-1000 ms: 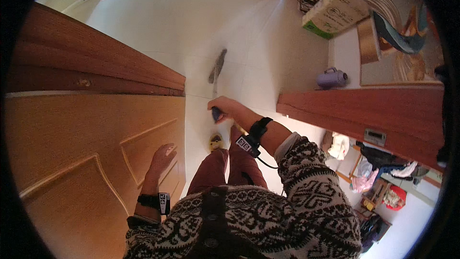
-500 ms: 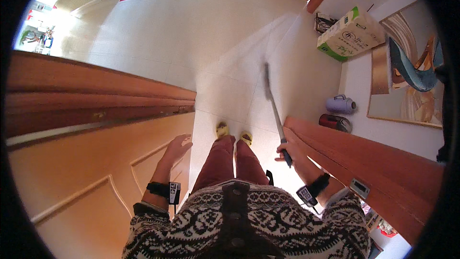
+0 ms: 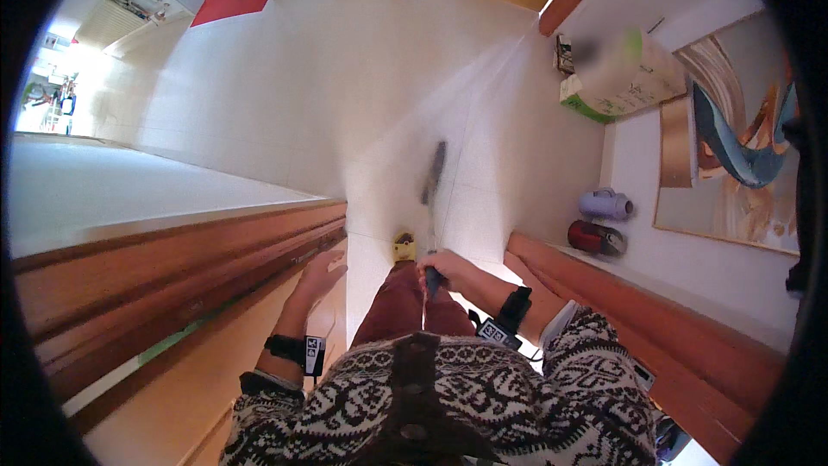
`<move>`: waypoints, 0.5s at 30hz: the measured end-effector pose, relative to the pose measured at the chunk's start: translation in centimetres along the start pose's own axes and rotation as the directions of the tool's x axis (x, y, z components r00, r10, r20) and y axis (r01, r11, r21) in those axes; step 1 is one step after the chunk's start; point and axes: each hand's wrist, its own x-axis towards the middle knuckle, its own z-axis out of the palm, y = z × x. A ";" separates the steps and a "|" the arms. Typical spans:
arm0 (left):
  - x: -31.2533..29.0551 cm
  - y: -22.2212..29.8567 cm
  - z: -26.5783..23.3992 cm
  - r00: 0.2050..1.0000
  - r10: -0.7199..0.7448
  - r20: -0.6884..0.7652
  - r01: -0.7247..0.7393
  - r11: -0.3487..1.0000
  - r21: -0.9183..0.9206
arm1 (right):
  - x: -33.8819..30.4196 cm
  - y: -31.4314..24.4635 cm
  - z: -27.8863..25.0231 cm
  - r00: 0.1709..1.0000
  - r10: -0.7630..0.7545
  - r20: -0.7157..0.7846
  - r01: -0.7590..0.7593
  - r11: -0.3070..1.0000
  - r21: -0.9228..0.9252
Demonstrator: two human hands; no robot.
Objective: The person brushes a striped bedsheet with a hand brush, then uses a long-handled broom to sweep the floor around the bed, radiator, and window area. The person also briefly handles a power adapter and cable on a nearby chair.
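Note:
My right hand [image 3: 448, 269] is closed round the dark grip of a long-handled broom [image 3: 433, 174], in front of my legs. Its pale pole is smeared by motion, and its narrow dark head lies over the floor ahead of my feet. My left hand [image 3: 321, 280] holds nothing; its fingers are stretched out and apart, near the edge of the light wooden door [image 3: 216, 362] on my left. One yellow slipper [image 3: 404, 248] shows below; the other is hidden behind my right hand.
Brown door frames rise on the left [image 3: 190, 242] and right [image 3: 595, 293]. By the right wall stand a lilac jug [image 3: 605, 204], a red and black container [image 3: 595, 238] and a white-green package [image 3: 630, 82]. A framed picture [image 3: 733, 138] hangs there.
My right hand has swung the broom leftward, from beside the right door frame to in front of my legs. My left hand stays nearly in place. The view has shifted forward slightly.

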 end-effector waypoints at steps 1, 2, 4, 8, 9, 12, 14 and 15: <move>0.1 0.0 -0.5 1.000 -0.018 0.011 0.018 1.000 0.023 | -0.3 -1.6 -0.3 0.999 -0.034 0.032 0.032 0.998 0.059; 0.3 -0.2 -1.1 1.000 0.002 -0.013 -0.003 1.000 -0.022 | -0.4 -3.4 -0.6 0.999 -0.035 -0.013 0.036 0.995 0.096; 1.0 -1.1 -2.1 1.000 -0.024 -0.019 0.021 0.993 -0.116 | -1.3 -7.1 -2.2 0.955 -0.218 -0.202 0.224 0.975 0.007; 2.5 -3.3 -4.0 1.000 0.011 -0.024 -0.013 0.993 -0.117 | -3.6 -12.3 -3.1 0.896 -0.348 -0.277 0.306 0.934 -0.184; 2.9 -3.6 -4.6 0.999 0.023 -0.043 -0.029 0.988 -0.152 | -4.0 -13.9 -3.1 0.880 -0.371 -0.298 0.310 0.922 -0.234; 3.9 -3.5 -6.0 0.997 0.003 -0.073 -0.015 0.987 -0.161 | -4.2 -19.6 -3.9 0.762 -0.510 -0.399 0.341 0.840 -0.422; 4.4 -2.8 -6.6 0.994 -0.012 -0.112 -0.002 0.991 -0.131 | -4.5 -24.7 -6.5 0.697 -0.585 -0.415 0.301 0.764 -0.571; 4.2 -2.7 -6.7 0.989 -0.016 -0.145 -0.001 0.993 -0.118 | -4.7 -27.3 -7.9 0.673 -0.623 -0.399 0.323 0.733 -0.599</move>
